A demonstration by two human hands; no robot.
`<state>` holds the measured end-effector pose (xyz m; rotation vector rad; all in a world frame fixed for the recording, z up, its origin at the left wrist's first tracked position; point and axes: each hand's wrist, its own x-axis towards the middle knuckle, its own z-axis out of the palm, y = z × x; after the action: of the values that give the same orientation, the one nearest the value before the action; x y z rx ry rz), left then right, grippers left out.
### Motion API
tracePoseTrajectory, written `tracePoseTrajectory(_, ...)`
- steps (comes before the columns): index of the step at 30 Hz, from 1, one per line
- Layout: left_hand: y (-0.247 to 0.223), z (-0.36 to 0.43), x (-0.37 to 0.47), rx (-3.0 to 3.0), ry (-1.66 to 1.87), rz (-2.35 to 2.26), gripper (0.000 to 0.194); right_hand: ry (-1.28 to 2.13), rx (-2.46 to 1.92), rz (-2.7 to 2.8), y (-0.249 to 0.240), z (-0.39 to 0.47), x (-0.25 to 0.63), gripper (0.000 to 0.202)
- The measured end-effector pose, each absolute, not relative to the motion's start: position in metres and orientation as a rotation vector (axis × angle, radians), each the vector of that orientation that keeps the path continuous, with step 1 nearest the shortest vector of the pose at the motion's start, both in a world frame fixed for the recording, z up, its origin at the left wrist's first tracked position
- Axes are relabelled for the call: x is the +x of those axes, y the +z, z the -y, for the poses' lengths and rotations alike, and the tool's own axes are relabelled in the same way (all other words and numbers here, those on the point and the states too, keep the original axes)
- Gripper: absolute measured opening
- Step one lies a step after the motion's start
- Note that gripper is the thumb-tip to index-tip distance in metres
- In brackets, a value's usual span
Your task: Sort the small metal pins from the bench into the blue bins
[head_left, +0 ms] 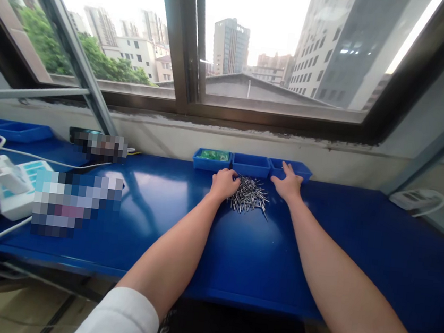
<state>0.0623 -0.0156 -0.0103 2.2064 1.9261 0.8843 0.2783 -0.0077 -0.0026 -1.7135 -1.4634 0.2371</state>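
Left fingers (223,173), right fingers (287,169): metal pins (249,195) between.

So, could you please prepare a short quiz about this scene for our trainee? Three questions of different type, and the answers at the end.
1. True or false: the left hand is at the left side of the pile of metal pieces.

2. Choose one. In the row of three blue trays behind the pile, which one holds the green contents, as seen in the picture?
A) the left one
B) the middle one
C) the right one

3. Fill in the missing word: of that row, the right hand, with its fingers spread, is nearest to the ______ tray.

Key: 1. True. 2. A. 3. Right.
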Motion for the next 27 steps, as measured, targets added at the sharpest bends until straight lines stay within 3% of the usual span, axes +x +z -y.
tracePoseTrajectory(5, -0.013, 0.013, 0.062, 2.246, 0.889, -1.884, 0.034, 0.073, -1.596, 1.583, -0.013, 0.008, 0.267, 0.07)
tracePoseTrajectory(12, -0.016, 0.014, 0.065, 2.293, 0.87, -1.739, 0.039, 0.117, -1.506, 1.804, -0.022, 0.012, 0.251, 0.027)
tracePoseTrajectory(17, -0.021, 0.014, 0.066, 2.334, 0.845, -1.691, 0.043, 0.138, -1.507, 1.829, -0.025, 0.014, 0.25, 0.028)
tracePoseTrajectory(21, 0.0, 0.022, 0.071, 2.335, 1.078, -1.699, 0.04, 0.094, -1.38, 1.68, -0.013, 0.015, 0.246, 0.028)
tracePoseTrajectory(27, 0.08, 0.103, 0.075, 2.354, 1.528, -1.519, 0.03, -0.055, -1.093, 1.333, 0.074, 0.069, 0.257, 0.043)
